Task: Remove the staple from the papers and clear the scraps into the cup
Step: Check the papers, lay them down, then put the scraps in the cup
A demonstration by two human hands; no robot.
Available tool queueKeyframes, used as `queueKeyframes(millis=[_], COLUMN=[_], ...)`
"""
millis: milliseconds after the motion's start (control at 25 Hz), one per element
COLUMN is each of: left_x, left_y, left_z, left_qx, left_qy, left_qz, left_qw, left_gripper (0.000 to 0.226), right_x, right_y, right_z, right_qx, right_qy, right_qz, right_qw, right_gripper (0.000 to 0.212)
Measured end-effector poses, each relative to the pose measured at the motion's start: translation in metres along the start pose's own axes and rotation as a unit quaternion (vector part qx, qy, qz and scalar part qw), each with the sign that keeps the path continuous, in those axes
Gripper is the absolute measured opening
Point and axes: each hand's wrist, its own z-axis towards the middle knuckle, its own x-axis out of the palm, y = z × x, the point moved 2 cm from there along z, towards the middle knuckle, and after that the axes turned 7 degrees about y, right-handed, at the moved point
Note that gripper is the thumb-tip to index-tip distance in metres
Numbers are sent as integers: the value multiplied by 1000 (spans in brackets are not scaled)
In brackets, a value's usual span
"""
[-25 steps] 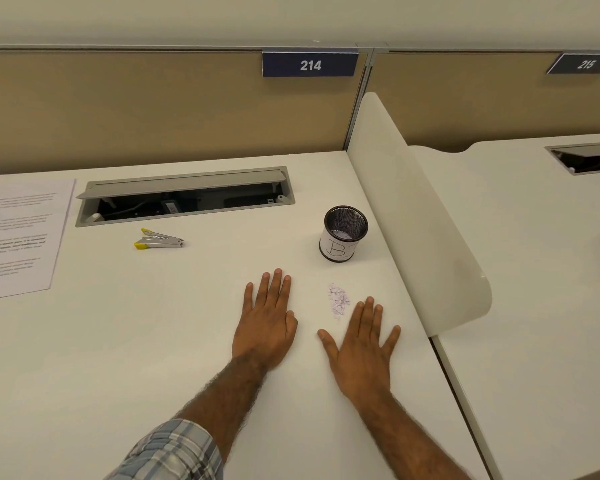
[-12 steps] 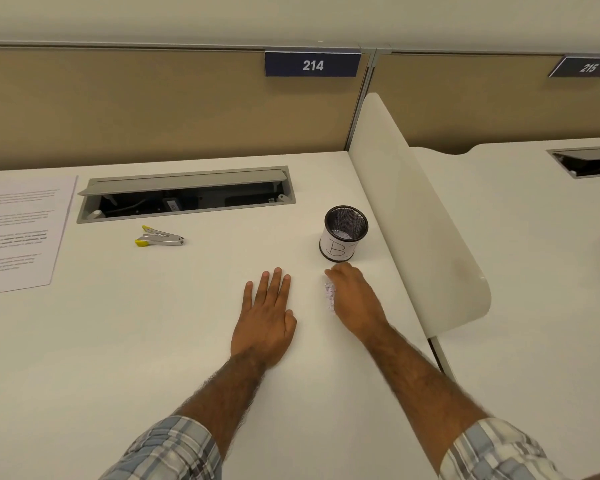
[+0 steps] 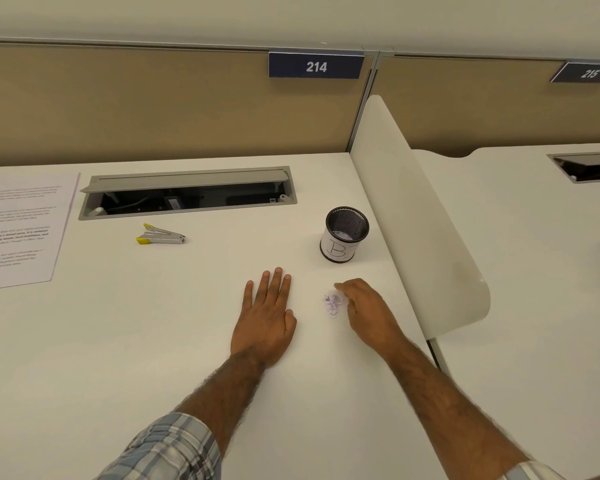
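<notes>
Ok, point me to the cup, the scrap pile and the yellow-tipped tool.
cup [image 3: 339, 251]: head view, on the white label on its side wall.
scrap pile [image 3: 332, 303]: head view, on the middle of the paper bits.
yellow-tipped tool [image 3: 165, 237]: head view, on its metal body.

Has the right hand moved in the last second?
Yes: the right hand moved forward toward the cup, its fingers now curled at the scraps.

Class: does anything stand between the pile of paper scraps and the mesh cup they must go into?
Nothing visible does. Bare desk lies between the scraps and the cup; the right hand curves round the pile's far-right edge, and the left hand lies flat to the left, outside that path.
</notes>
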Motion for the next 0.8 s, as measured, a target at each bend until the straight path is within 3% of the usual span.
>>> queueKeyframes(millis=[120,200,600,800], left_x=[1,2,3,4], left_y=[0,0,1,2], left_z=[0,0,1,1], left_qx=[1,-1,0,-1], left_qy=[-1,-4,-6,-4], left_qz=[3,0,4,5], left_qw=[1000,1000,1000,1000], left_gripper=[70,70,70,70], right_x=[-2,2,18,15], right_y=[11,24,40,44], right_z=[-8,-9,-6,-6], right_qx=[-32,-60,-54,-76], right_qy=[91,111,20,-20], right_qz=[-109,-205,-290,-277], right_qw=[989,971,955,958], right_gripper=[51,52,27,40])
